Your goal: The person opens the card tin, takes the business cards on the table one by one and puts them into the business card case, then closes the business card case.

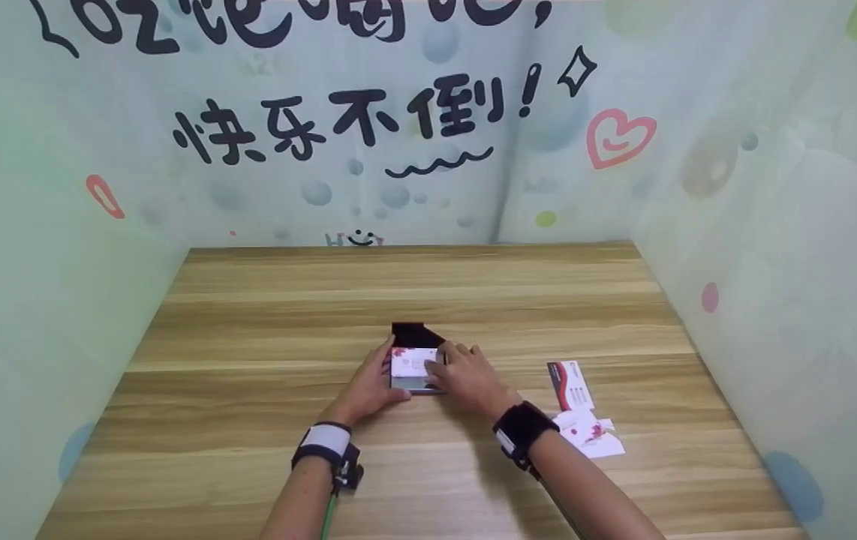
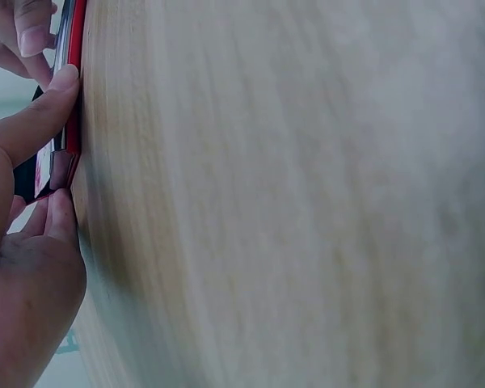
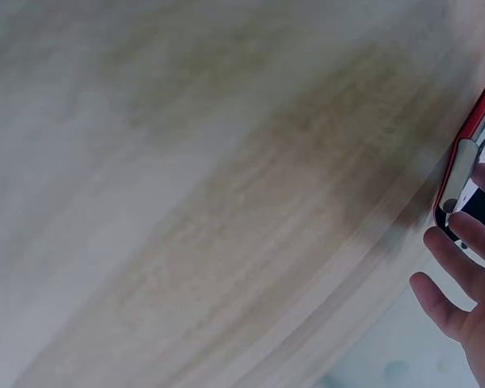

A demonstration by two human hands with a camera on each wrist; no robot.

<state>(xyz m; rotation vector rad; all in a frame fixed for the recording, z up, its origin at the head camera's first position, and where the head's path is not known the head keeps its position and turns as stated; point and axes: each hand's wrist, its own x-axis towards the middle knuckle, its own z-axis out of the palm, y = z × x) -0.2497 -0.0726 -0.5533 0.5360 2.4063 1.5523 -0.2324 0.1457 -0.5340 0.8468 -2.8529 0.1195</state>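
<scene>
A card case (image 1: 407, 334) with a black inside and, in the wrist views, a red outer edge (image 2: 77, 40) stands opened on the table. White cards with a pink flower print (image 1: 407, 361) lie in it. My left hand (image 1: 368, 384) grips the case from the left, thumb at its near edge and fingers along its side. From the right, my right hand (image 1: 473, 379) reaches over the case and touches the top card with its fingertips. In the right wrist view, several fingers (image 3: 457, 263) of that hand are spread beside the case's end.
A dark, red and white business card (image 1: 577, 386) lies on the wood-grain table (image 1: 263, 337) to the right. Overlapping it are white cards with a flower print (image 1: 586, 431), partly behind my right wrist. Printed fabric walls (image 1: 759, 262) border the table.
</scene>
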